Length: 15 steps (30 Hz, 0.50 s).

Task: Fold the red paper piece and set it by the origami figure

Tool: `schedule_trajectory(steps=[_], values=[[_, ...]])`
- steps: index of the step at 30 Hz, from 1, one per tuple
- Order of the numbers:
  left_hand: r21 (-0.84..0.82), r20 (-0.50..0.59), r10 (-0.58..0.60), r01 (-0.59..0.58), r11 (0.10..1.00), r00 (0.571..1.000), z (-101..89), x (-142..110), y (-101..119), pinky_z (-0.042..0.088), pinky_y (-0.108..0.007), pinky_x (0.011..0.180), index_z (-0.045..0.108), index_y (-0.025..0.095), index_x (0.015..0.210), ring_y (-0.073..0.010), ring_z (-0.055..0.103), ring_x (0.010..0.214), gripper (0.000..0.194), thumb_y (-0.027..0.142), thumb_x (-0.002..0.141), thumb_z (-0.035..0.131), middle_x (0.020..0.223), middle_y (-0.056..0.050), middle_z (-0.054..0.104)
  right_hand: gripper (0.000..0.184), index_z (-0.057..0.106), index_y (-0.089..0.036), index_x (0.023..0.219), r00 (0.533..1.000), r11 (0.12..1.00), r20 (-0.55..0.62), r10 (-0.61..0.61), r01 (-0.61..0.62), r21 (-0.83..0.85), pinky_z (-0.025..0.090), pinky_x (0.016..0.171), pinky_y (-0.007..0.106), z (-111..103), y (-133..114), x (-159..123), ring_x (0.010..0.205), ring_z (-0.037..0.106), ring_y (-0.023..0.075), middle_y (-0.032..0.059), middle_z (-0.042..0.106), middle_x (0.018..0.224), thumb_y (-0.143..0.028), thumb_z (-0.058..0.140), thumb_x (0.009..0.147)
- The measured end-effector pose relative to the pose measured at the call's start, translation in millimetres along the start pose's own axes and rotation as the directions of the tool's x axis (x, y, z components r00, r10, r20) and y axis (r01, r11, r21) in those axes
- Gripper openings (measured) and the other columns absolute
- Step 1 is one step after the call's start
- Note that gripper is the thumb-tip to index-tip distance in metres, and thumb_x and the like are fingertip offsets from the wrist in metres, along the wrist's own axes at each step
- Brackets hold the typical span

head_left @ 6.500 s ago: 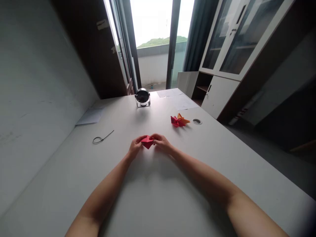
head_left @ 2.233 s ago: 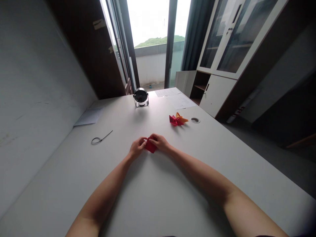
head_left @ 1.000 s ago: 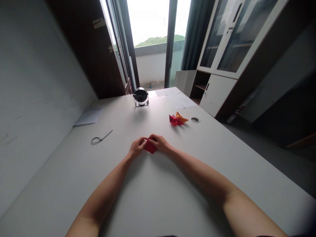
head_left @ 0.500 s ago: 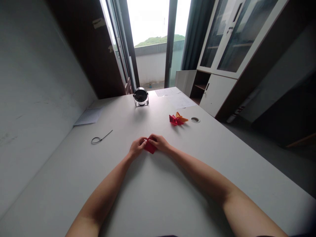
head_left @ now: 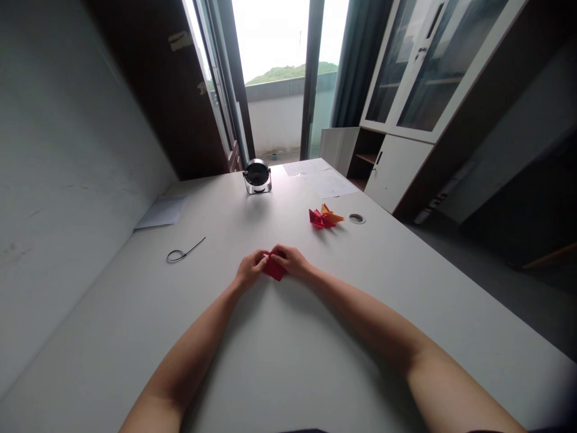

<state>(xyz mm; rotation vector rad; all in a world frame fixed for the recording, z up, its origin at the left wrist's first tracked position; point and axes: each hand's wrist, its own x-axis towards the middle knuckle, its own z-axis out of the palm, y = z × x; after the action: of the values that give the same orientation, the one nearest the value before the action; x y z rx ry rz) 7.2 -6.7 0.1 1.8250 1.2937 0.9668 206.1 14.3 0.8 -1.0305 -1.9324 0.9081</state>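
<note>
A small folded piece of red paper (head_left: 274, 270) is held between both hands at the middle of the white table. My left hand (head_left: 251, 267) pinches its upper left edge with thumb and fingers. On the other side, my right hand (head_left: 290, 260) is closed on the top and right edge, its thumb lying on the paper. The fingertips hide the upper part of the sheet. Beyond my right hand rest folded paper figures, a red one (head_left: 319, 220) touching an orange one (head_left: 331, 214).
A round black device on a metal stand (head_left: 257, 176) is at the far edge. A looped black cable tie (head_left: 184, 252) lies left. White sheets (head_left: 331, 183) lie at the back right, another sheet (head_left: 162, 212) by the wall. A cable hole ring (head_left: 357, 219) sits right of the figures.
</note>
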Motion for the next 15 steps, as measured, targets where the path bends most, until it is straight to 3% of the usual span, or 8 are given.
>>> schedule_trajectory(steps=[15], values=[[0.032,0.003,0.012,-0.012,0.999,1.000,0.6,-0.8,1.3,0.045,-0.021,0.064,0.070,0.020,0.108,-0.0138,0.060,0.070,0.029,0.035,0.089,0.054,0.078,-0.001,0.070,0.020,0.068,-0.020,0.093,1.000,1.000,0.010,0.015,-0.015,-0.017,0.040,0.061,0.022,0.4,-0.9,-0.1,0.065,0.055,0.0115,-0.0004,0.068,0.077,-0.037,0.059,0.089]])
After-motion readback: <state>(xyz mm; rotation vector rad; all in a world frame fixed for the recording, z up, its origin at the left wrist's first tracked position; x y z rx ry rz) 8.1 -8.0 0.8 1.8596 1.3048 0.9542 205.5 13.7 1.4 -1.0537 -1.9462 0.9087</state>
